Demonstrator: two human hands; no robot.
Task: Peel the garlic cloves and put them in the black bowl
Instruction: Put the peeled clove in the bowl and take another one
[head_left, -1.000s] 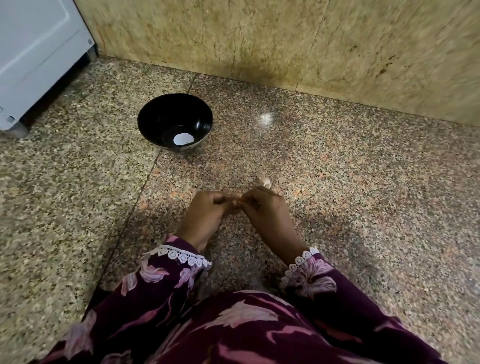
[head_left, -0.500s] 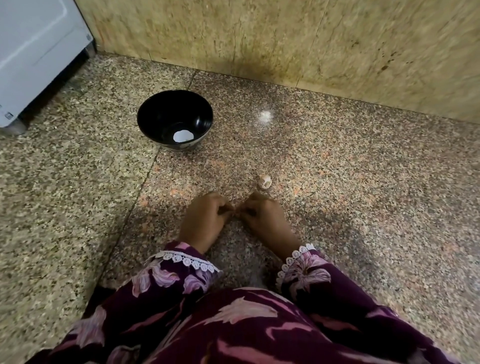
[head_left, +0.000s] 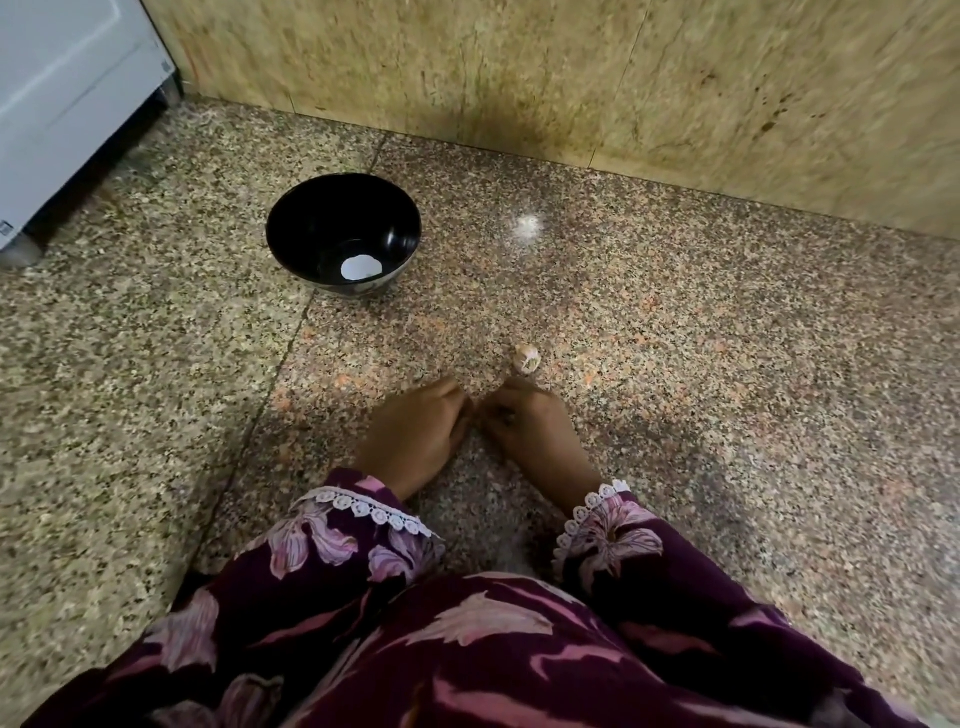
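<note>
The black bowl (head_left: 343, 234) stands on the speckled stone floor, far left of my hands, with a white glint at its bottom. A small piece of garlic (head_left: 526, 357) lies on the floor just beyond my right hand. My left hand (head_left: 415, 434) and my right hand (head_left: 535, 431) are low over the floor, knuckles up, their curled fingertips meeting between them. Whatever they pinch there is hidden by the fingers.
A yellowish stone wall (head_left: 571, 78) runs along the back. A white appliance (head_left: 62, 104) on a short foot stands at the far left. My purple flowered sleeves and lap (head_left: 467, 639) fill the bottom of the view.
Both hands have dropped slightly toward me, uncovering the garlic piece beyond the right hand. The view has shifted a little, so the bowl and wall sit differently in the frame.
</note>
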